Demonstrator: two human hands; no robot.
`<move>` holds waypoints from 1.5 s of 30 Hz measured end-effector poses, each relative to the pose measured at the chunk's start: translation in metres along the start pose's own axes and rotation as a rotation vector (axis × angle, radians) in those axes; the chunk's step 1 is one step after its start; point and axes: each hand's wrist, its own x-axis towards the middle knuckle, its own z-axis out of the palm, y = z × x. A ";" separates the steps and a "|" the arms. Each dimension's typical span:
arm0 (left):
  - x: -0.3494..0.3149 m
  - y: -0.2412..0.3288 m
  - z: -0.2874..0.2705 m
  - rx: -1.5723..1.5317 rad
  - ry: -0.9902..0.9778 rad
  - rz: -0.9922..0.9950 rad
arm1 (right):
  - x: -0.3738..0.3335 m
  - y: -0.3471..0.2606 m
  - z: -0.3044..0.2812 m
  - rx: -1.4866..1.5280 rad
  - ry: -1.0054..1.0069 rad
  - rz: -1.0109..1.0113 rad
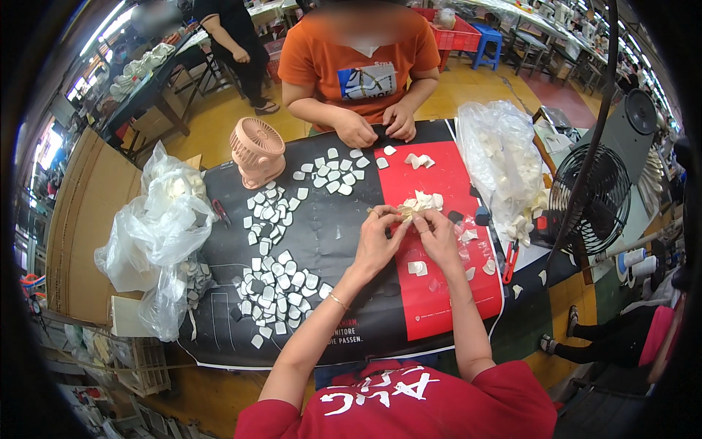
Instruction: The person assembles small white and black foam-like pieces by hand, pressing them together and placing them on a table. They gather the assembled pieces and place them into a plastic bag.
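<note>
My left hand (378,240) and my right hand (438,235) meet over the red part of the table cover, fingertips pinched together on a small cream-coloured piece (406,211). The fingers partly hide it, so its exact kind is unclear. Just beyond my fingertips lies a heap of thin cream scraps (428,200). A few pale pieces (417,268) rest nearer me on the red area. To the left, many small white rounded pieces with dark edges (274,289) are spread over the black area, with another group (335,173) farther away.
Across the table a person's hands (376,128) are close together. A pink fan (258,152) stands at the far left edge. Plastic bags (162,227) (504,157) lie at both sides. A red cutter (510,262) and a black fan (591,197) are on the right.
</note>
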 end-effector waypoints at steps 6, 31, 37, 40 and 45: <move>-0.004 0.004 0.003 -0.049 0.035 -0.015 | 0.001 0.001 0.000 -0.005 0.012 0.071; 0.003 -0.017 -0.033 -0.670 0.306 -0.466 | 0.008 0.000 -0.022 -0.379 0.295 0.048; -0.020 -0.007 -0.033 -0.648 0.254 -0.353 | 0.008 -0.033 -0.019 -0.341 0.370 -0.023; -0.031 0.004 -0.028 -0.706 0.290 -0.375 | -0.016 -0.061 -0.008 -0.100 0.207 -0.101; -0.049 0.021 -0.028 -0.682 0.332 -0.286 | -0.046 -0.089 0.015 -0.120 0.022 -0.176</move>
